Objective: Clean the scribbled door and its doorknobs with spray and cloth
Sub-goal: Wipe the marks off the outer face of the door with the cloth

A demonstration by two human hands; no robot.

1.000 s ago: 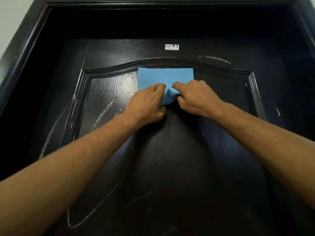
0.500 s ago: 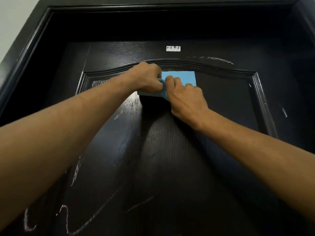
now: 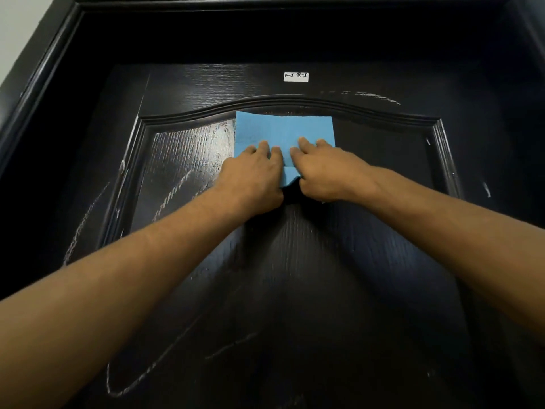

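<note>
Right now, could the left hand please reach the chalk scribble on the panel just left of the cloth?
Probably yes: the left hand presses the blue cloth beside that scribble, nothing between.

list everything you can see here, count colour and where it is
door: one, black wood grain, fills the view
raised panel moulding: one, black, arched over the upper panel
door frame: one, black, along the left and top
cloth: one, blue, flat on the panel just under the arch
label: one, white with dark writing, above the arch
scribbles: several, whitish, left of the cloth, lower left, upper right and right edge
wall: one patch, pale, top left corner
left hand: one, fingers flat on the cloth's lower left
right hand: one, fingers flat on the cloth's lower right
</note>
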